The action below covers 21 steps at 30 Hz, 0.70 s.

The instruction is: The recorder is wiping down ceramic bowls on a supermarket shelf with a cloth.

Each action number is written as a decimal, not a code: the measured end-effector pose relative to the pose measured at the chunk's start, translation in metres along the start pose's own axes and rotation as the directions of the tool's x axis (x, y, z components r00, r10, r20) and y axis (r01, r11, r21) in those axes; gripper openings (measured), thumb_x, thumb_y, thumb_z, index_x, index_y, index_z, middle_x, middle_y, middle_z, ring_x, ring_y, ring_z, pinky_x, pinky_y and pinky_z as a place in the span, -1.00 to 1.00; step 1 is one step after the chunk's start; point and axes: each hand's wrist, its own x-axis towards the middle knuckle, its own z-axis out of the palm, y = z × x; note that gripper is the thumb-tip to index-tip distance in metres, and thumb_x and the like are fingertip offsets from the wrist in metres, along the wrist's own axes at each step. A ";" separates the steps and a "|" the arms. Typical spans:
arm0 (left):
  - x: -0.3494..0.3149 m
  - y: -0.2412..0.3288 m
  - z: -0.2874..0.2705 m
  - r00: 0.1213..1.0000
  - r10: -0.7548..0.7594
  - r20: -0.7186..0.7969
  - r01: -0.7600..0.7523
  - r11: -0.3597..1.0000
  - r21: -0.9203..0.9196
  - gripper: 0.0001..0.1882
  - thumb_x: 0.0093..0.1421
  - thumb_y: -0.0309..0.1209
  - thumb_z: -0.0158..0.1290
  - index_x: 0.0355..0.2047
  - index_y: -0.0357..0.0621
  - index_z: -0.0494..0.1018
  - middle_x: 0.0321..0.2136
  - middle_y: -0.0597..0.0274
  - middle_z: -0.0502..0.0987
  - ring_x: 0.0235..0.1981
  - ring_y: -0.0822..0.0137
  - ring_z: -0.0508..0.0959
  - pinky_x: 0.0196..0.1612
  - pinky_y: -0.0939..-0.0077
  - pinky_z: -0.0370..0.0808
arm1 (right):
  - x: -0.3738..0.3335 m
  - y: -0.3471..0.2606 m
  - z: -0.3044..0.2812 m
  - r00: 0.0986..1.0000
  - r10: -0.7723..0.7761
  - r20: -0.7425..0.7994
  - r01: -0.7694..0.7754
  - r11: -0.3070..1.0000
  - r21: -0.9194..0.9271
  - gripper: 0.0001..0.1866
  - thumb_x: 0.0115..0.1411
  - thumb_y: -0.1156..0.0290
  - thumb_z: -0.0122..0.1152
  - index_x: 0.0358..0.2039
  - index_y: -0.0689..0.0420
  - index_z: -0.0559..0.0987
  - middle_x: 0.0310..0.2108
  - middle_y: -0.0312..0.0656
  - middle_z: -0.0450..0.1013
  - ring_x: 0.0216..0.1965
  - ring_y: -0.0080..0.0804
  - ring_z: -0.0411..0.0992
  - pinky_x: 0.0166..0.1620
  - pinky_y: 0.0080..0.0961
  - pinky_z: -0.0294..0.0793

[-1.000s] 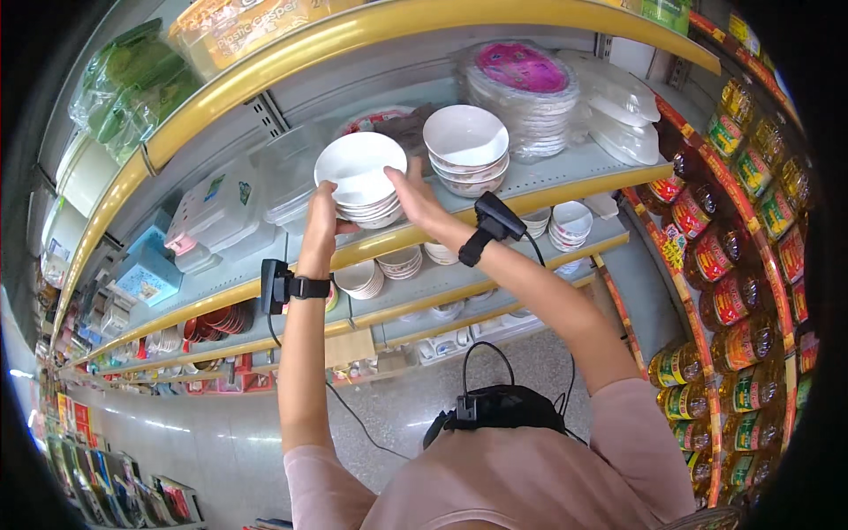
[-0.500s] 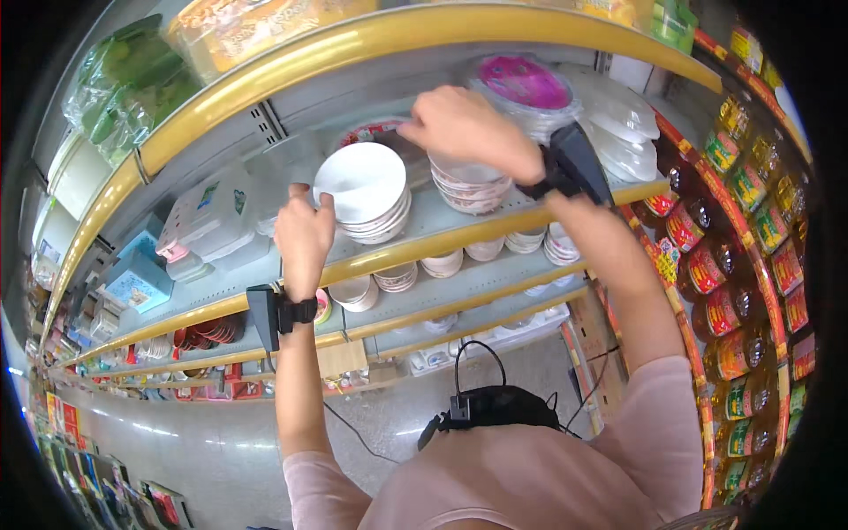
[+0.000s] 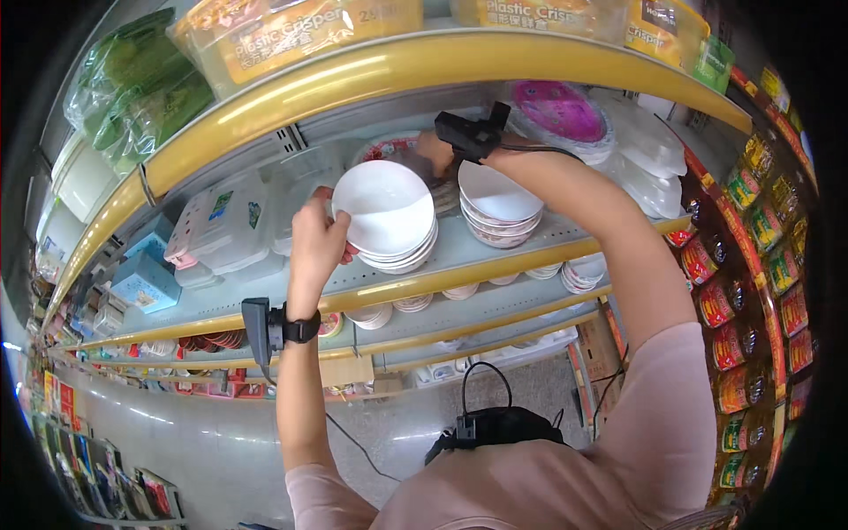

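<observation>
A stack of white bowls (image 3: 384, 208) stands tilted toward me on the middle shelf. At its left rim is my left hand (image 3: 320, 231), thumb at the rim and fingers curled against the side. My right hand (image 3: 433, 153) reaches behind this stack, toward the back of the shelf; its fingers are blurred and partly hidden. Below my right wrist sits a second stack of white bowls (image 3: 501, 203) with patterned outsides. Behind the first stack, part of a red-and-white patterned dish (image 3: 375, 148) shows.
Clear plastic containers (image 3: 221, 221) and a blue box (image 3: 144, 281) stand to the left. Pink plates (image 3: 561, 110) in wrapping and clear lids (image 3: 649, 168) lie right. A yellow-edged shelf (image 3: 291, 72) overhangs the bowls. Bottles (image 3: 729, 309) line the far right.
My right hand has gone from above the second bowl stack to behind the first one, further back on the shelf. My left hand stays at the first stack. The view has shifted slightly.
</observation>
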 end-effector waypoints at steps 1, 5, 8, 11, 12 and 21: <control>-0.001 -0.001 0.003 1.000 0.013 -0.014 -0.013 0.999 -0.047 -0.72 0.10 -0.56 -0.10 -0.15 -0.39 0.29 -0.80 0.14 0.41 -0.82 0.41 0.45 -0.80 0.56 0.36 | 0.000 0.005 0.009 0.988 -0.011 -0.157 0.004 0.999 -0.049 -0.51 -0.16 0.08 0.27 -0.45 0.34 0.54 -0.51 0.10 0.48 -0.42 -0.12 0.48 -0.36 -0.27 0.44; -0.009 -0.022 0.001 0.998 -0.007 -0.065 0.000 0.995 -0.104 -0.74 0.14 -0.55 -0.11 -0.14 -0.34 0.28 -0.81 0.21 0.39 -0.82 0.44 0.44 -0.80 0.60 0.33 | -0.037 0.001 -0.024 0.944 0.082 -0.320 -0.042 0.991 0.129 -0.58 -0.11 0.17 0.21 -0.51 0.37 0.51 -0.54 0.15 0.45 -0.40 -0.03 0.47 -0.35 -0.25 0.45; -0.014 -0.024 0.005 0.995 0.008 -0.097 -0.030 0.972 -0.231 -0.78 0.15 -0.54 -0.10 -0.18 -0.32 0.29 -0.80 0.24 0.39 -0.83 0.48 0.42 -0.81 0.62 0.31 | -0.067 0.004 -0.022 0.748 0.076 -0.660 -0.058 0.997 0.049 -0.64 -0.03 0.25 0.15 -0.38 0.34 0.48 -0.47 0.14 0.44 -0.43 0.00 0.43 -0.32 -0.24 0.43; -0.018 -0.019 0.005 0.989 0.045 -0.143 -0.085 0.953 -0.292 -0.81 0.17 -0.52 -0.10 -0.20 -0.29 0.29 -0.78 0.26 0.40 -0.83 0.52 0.39 -0.81 0.65 0.28 | -0.111 -0.029 -0.028 0.464 0.073 -0.883 -0.020 0.997 0.071 -0.60 0.06 0.21 0.11 -0.25 0.32 0.42 -0.37 0.17 0.42 -0.34 0.08 0.41 -0.25 -0.19 0.40; -0.021 -0.017 0.003 0.988 0.039 -0.149 -0.085 0.945 -0.315 -0.82 0.18 -0.52 -0.10 -0.20 -0.29 0.29 -0.78 0.27 0.40 -0.83 0.52 0.39 -0.81 0.67 0.27 | -0.120 -0.041 -0.030 0.482 0.216 -0.849 -0.044 0.974 0.223 -0.60 0.08 0.21 0.11 -0.24 0.32 0.42 -0.37 0.18 0.42 -0.32 0.11 0.40 -0.24 -0.17 0.39; -0.057 0.005 0.000 0.963 0.044 -0.265 -0.160 0.886 -0.435 -0.79 0.18 -0.49 -0.08 -0.18 -0.29 0.28 -0.74 0.26 0.42 -0.83 0.53 0.38 -0.81 0.70 0.25 | -0.205 -0.116 -0.045 0.212 0.338 -0.917 -0.112 0.941 0.321 -0.63 0.06 0.25 0.15 -0.27 0.31 0.41 -0.42 0.10 0.40 -0.35 0.08 0.39 -0.30 -0.24 0.37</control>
